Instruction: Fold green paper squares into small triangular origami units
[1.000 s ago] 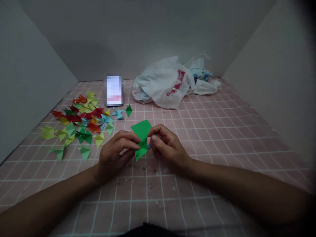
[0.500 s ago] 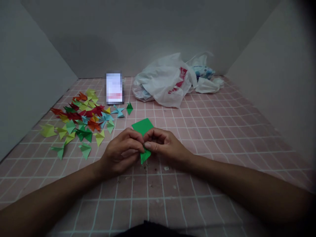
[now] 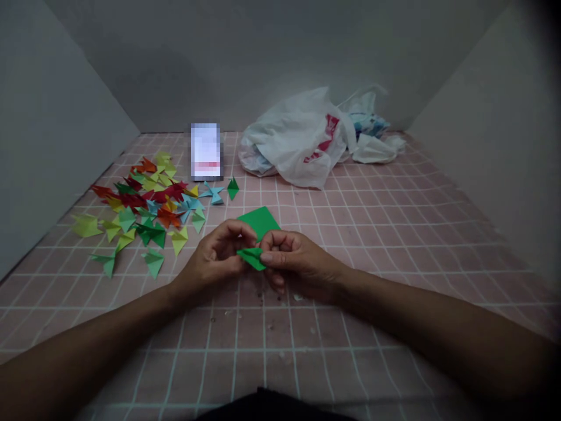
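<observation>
A small piece of folded green paper (image 3: 251, 258) is held in front of me, pointed at its left end. My right hand (image 3: 294, 257) pinches its right end between thumb and fingers. Curled around the left end is my left hand (image 3: 221, 251), its thumb close against the paper; the exact contact of its fingertips is partly hidden. Just beyond my hands a flat green paper square (image 3: 262, 221) lies on the tablecloth, its near part covered by my fingers.
Many folded paper pieces in several colours (image 3: 151, 234) lie at the left. A single green folded piece (image 3: 233, 188) sits near a lit phone (image 3: 206, 151). White plastic bags (image 3: 298, 140) rest at the back. Small bits are scattered on the checked pink tablecloth (image 3: 372, 234).
The folded green paper has turned from pointing down towards me to lying sideways, with its point to the left. My right hand has shifted its pinch to the paper's right end.
</observation>
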The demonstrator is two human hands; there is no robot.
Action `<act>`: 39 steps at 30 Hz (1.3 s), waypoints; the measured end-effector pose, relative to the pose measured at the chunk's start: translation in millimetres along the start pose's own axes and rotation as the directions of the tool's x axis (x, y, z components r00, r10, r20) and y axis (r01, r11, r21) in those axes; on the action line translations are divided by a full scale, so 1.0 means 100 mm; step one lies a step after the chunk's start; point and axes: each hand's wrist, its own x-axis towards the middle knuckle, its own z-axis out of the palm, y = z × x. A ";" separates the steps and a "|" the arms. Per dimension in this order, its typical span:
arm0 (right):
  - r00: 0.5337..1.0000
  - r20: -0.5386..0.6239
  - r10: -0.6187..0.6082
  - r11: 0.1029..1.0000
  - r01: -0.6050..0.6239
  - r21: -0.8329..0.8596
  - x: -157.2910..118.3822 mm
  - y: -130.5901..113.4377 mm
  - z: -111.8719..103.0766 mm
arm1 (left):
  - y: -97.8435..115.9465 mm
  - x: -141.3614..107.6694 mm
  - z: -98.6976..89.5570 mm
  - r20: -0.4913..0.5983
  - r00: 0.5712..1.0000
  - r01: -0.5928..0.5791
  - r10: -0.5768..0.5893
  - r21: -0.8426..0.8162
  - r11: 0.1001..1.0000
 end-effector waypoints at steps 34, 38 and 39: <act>0.943 -0.207 -0.263 0.910 0.170 -0.379 -0.06 0.07 0.05 | 0.14 -0.03 0.14 -0.019 0.860 0.511 -0.511 0.002 0.860; 0.944 -0.214 -0.250 0.920 0.162 -0.357 -0.05 0.07 0.04 | 0.12 -0.04 0.12 0.075 0.843 0.532 -0.533 0.037 0.846; 0.945 -0.223 -0.241 0.921 0.150 -0.359 -0.04 0.07 0.04 | 0.10 -0.04 0.11 0.076 0.835 0.543 -0.545 0.051 0.838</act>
